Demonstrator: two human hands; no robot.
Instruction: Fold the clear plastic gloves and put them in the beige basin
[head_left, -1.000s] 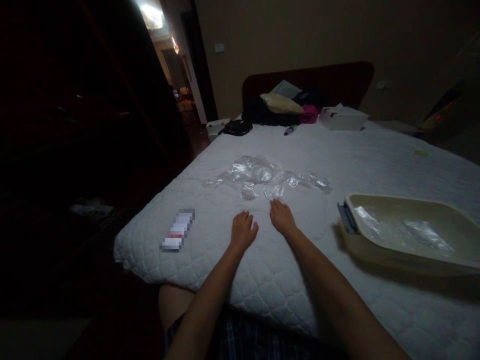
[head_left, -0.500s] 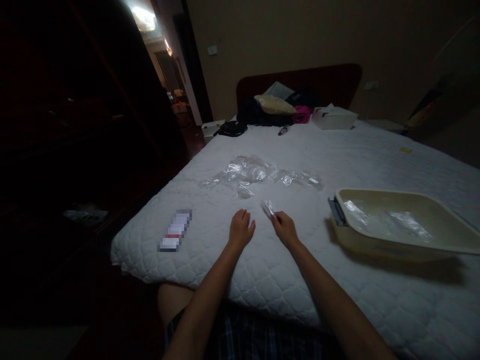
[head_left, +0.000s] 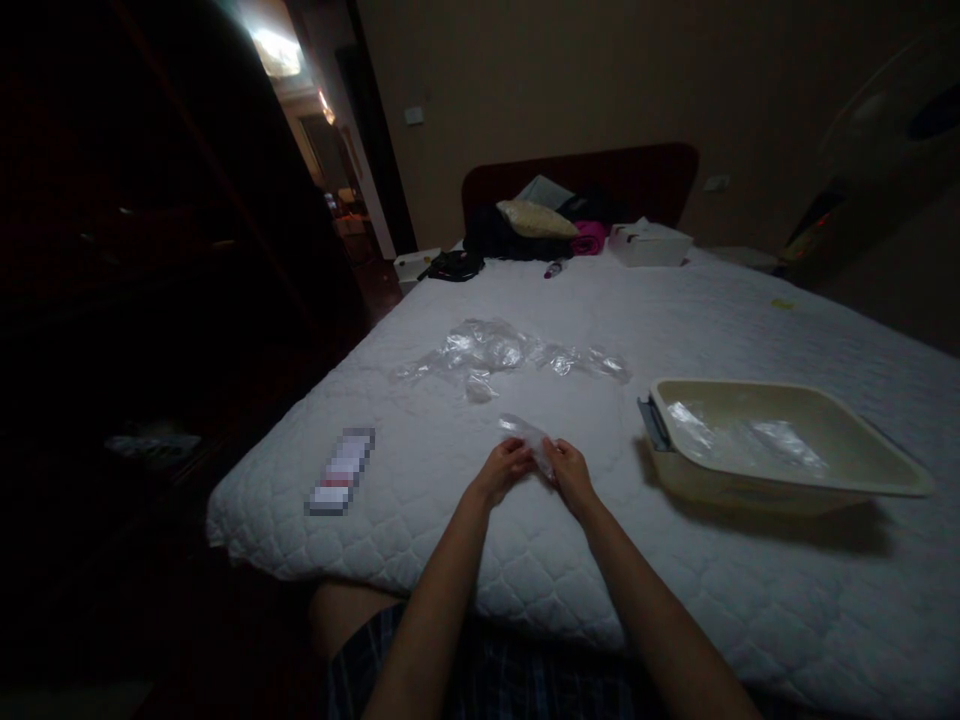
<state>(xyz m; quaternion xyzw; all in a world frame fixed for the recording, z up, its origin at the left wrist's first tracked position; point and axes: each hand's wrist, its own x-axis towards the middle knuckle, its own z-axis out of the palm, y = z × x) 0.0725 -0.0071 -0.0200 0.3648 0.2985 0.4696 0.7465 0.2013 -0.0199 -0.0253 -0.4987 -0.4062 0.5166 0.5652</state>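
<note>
Between my two hands is a small clear plastic bag (head_left: 523, 428), held just above the white quilted bed cover. My left hand (head_left: 504, 472) has its fingers closed on the bag's left side. On the right side, my right hand (head_left: 568, 476) pinches the same bag. Beyond them a crumpled pile of clear plastic bags (head_left: 486, 345) lies spread across the bed. A cream plastic bin (head_left: 757, 490) with a grey handle stands to the right of my right hand, with several clear bags (head_left: 787, 445) inside it.
A blurred-out flat item (head_left: 341, 472) lies on the bed (head_left: 420, 480) at left. Toward the headboard (head_left: 652, 175) are a white box (head_left: 651, 245), a pillow (head_left: 536, 219), a pink roll (head_left: 588, 238) and dark cloth. The bed's near edge is at my lap.
My left hand has moved right and taken hold of the bag that my right hand was holding. The bag is now spread wider between both hands. The view has shifted slightly.
</note>
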